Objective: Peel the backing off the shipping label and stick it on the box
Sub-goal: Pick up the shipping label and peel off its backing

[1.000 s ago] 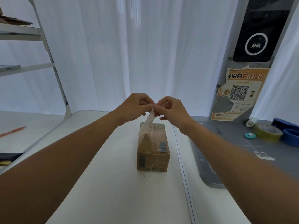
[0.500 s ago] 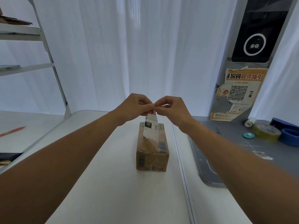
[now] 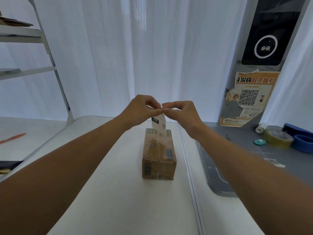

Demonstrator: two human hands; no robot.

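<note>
Your two hands meet in mid-air, fingertips pinched together on the top edge of the small white shipping label (image 3: 158, 123). Your left hand (image 3: 140, 110) grips that edge from its side with thumb and forefinger closed; your right hand (image 3: 182, 112) pinches the same edge from the other side, so the thumbs nearly touch. Whether the backing has begun to part from the label is too fine to tell.

Far to the left of your left forearm, a thin red pen (image 3: 12, 137) lies on a lower white surface, below a pale metal shelf frame (image 3: 50, 53).

Hanging down from your fingers, the label shows a black patch marked 150 and a small square code. Its lower end dangles just above the far end of the brown taped cardboard box (image 3: 159, 156), which sits below and between your wrists on the white desk (image 3: 118, 200); the label is not stuck on the box.

Beyond your right forearm, an orange poster with a large square code (image 3: 248, 99) is fixed to a grey pillar. Further right, on a grey mat (image 3: 237, 158), sit a yellowish roll of clear tape (image 3: 278, 138) and a blue tape roll (image 3: 304, 144), side by side.
</note>
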